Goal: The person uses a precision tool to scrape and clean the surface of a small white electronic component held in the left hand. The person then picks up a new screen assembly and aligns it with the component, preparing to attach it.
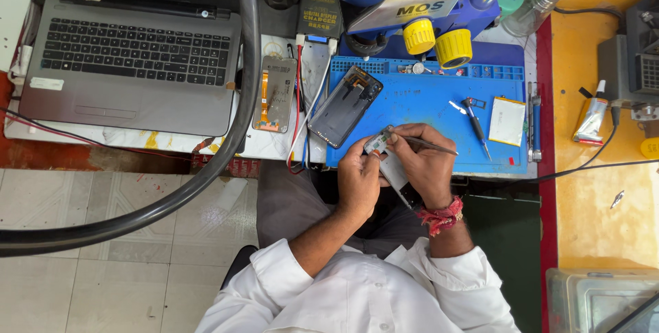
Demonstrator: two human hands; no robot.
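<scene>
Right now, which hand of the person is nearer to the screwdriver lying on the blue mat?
The right hand. It is just left of the screwdriver and slightly below it, holding tweezers. The left hand is farther left, holding the phone frame.

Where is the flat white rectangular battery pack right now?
In the head view, the flat white rectangular battery pack lies on the blue work mat, right of the small screwdriver, beyond the right hand.
</scene>
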